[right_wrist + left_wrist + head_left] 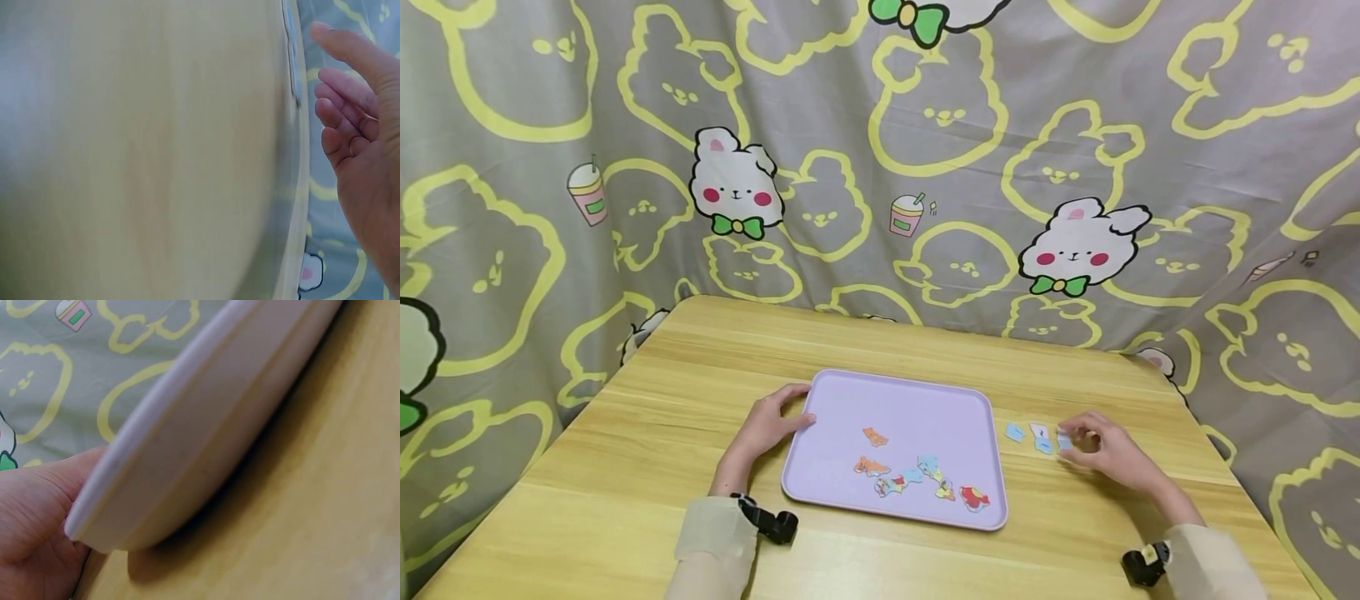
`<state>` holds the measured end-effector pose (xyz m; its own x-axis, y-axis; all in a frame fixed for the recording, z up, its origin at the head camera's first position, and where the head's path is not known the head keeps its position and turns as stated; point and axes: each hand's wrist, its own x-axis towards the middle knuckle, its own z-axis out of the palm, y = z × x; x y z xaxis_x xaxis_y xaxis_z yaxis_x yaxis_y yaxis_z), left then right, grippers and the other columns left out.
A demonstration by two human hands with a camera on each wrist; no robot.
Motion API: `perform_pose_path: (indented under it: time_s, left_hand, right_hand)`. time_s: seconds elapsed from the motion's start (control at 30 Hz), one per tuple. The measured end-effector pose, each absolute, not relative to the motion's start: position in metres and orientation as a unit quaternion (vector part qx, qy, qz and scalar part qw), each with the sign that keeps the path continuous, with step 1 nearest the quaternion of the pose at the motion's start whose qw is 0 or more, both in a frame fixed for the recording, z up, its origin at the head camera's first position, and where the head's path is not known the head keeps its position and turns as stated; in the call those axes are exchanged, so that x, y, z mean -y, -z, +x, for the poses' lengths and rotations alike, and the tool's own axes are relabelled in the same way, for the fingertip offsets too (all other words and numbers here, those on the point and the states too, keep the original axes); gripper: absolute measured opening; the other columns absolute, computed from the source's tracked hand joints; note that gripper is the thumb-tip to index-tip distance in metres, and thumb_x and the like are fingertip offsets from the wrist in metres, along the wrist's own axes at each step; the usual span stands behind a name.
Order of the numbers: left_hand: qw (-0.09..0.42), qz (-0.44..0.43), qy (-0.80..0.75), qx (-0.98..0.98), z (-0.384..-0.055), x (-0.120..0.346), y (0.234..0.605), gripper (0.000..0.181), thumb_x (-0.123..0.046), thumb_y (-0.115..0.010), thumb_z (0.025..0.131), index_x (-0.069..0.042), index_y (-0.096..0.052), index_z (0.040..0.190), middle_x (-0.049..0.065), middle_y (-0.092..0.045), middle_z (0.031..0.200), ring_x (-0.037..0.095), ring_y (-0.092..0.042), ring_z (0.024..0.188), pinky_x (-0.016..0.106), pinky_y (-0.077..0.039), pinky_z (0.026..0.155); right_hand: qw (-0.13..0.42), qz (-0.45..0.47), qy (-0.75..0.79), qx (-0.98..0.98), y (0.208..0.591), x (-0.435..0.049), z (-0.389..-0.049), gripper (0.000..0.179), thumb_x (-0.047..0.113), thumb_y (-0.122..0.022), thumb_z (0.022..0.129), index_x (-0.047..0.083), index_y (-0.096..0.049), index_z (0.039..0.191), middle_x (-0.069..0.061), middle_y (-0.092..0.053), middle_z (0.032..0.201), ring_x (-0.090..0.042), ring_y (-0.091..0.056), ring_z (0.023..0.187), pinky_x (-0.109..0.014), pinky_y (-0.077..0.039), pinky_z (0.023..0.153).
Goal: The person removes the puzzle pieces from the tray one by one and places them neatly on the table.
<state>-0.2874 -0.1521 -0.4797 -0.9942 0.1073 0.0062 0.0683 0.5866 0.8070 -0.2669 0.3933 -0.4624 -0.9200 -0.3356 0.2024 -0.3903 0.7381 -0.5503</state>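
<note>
A lilac tray [895, 408] lies on the table, with several small cut-out puzzle pieces on its nearer half. One is an orange piece [875, 437]; a red piece [974, 498] lies near the right corner. My left hand [771, 423] grips the tray's left edge, thumb over the rim. The left wrist view shows the tray wall [187, 444] close up, hiding part of that hand. Right of the tray, my right hand [1101, 446] hovers with bent fingers beside pale-blue pieces [1042, 442]. Its thumb [344, 47] and fingers are apart, with nothing seen between them.
The wooden table [700, 350] carries the tray and the pieces. A grey curtain [827, 192] with yellow outlines and white rabbits hangs behind the table and along its sides. Black wrist cameras [775, 525] are strapped to both forearms.
</note>
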Motion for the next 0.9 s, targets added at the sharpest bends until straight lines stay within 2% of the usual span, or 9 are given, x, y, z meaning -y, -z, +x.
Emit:
perform_pose_path:
  time_s: [0.43, 0.67, 0.9]
  left_hand:
    - [0.023, 0.052, -0.451, -0.890, -0.287, 0.151, 0.479, 0.056, -0.021, -0.070, 0.090, -0.011, -0.051, 0.141, 0.017, -0.048, 0.149, 0.041, -0.033, 0.145, 0.058, -0.026, 0.120]
    - [0.025, 0.049, -0.452, -0.890, -0.288, 0.152, 0.480, 0.056, -0.023, -0.070, 0.090, -0.011, -0.051, 0.141, 0.017, -0.047, 0.150, 0.041, -0.033, 0.145, 0.058, -0.025, 0.120]
    - [0.021, 0.052, -0.450, -0.891, -0.289, 0.152, 0.481, 0.055, -0.022, -0.070, 0.091, -0.011, -0.051, 0.141, 0.017, -0.048, 0.149, 0.040, -0.033, 0.145, 0.058, -0.026, 0.120]
  right_hand:
    - [0.078, 0.281, -0.310, 0.905, 0.464, -0.349, -0.264, 0.040, 0.015, -0.082, 0.077, 0.006, -0.067, 0.112, -0.003, -0.062, 0.097, -0.011, -0.053, 0.081, -0.021, -0.047, 0.066]
    - [0.064, 0.326, -0.311, 0.891, 0.460, -0.318, -0.259, 0.042, 0.019, -0.083, 0.076, 0.007, -0.066, 0.113, -0.005, -0.063, 0.104, -0.016, -0.054, 0.086, -0.024, -0.049, 0.070]
    - [0.042, 0.355, -0.282, 0.890, 0.456, -0.293, -0.252, 0.042, 0.026, -0.082, 0.078, 0.009, -0.065, 0.114, -0.003, -0.063, 0.111, -0.015, -0.056, 0.093, -0.027, -0.052, 0.080]
